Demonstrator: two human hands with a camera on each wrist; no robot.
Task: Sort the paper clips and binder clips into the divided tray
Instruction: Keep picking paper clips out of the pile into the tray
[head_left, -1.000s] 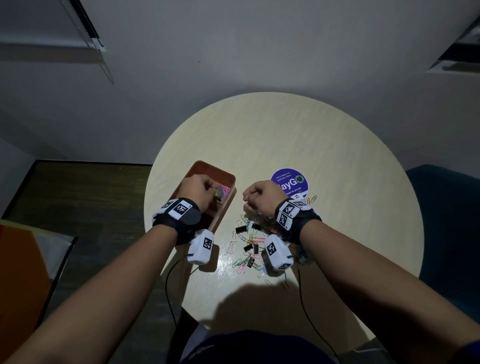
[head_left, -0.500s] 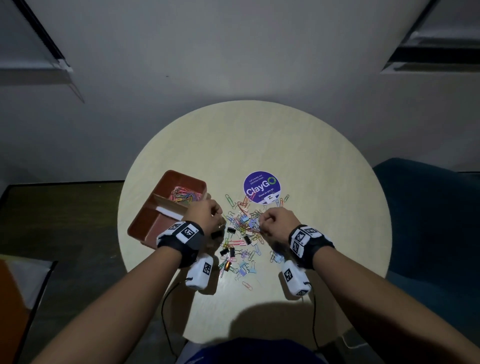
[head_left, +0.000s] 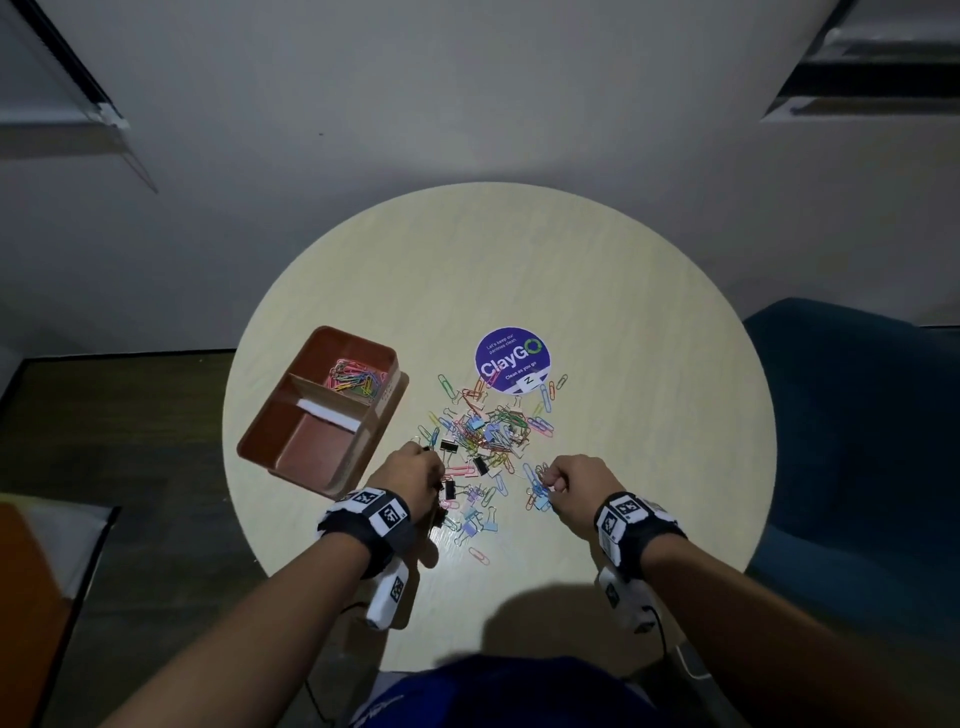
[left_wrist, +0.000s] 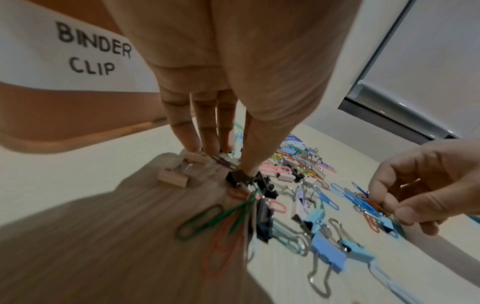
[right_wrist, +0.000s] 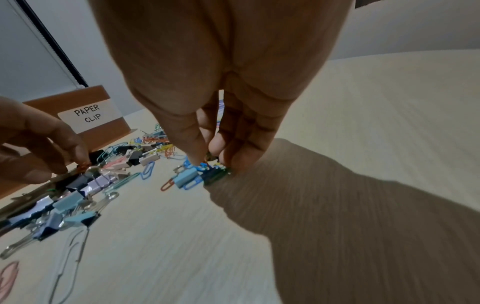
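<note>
A brown divided tray (head_left: 270, 439) stands left on the round table (head_left: 623, 322); its far compartment holds coloured paper clips (head_left: 356, 378). Labels read "BINDER CLIP" (left_wrist: 93, 51) and "PAPER CLIP" (right_wrist: 87, 116). A mixed pile of clips (head_left: 485, 431) lies in the middle. At the pile's near left edge my left hand (head_left: 434, 470) (left_wrist: 233, 160) pinches a paper clip, its thumb tip against a black binder clip (left_wrist: 237, 178). My right hand (head_left: 550, 480) (right_wrist: 207, 162) pinches blue paper clips at the pile's near right edge, beside a light blue binder clip (right_wrist: 185, 178).
A purple round ClayGO sticker (head_left: 511, 361) lies behind the pile. A dark blue chair (head_left: 852, 441) stands right of the table, and an orange object (head_left: 26, 597) lies on the floor at left. A wall rises behind the table.
My left hand left the tray's paper clip compartment and came down to the pile's near left edge. My right hand moved to the near right edge of the pile.
</note>
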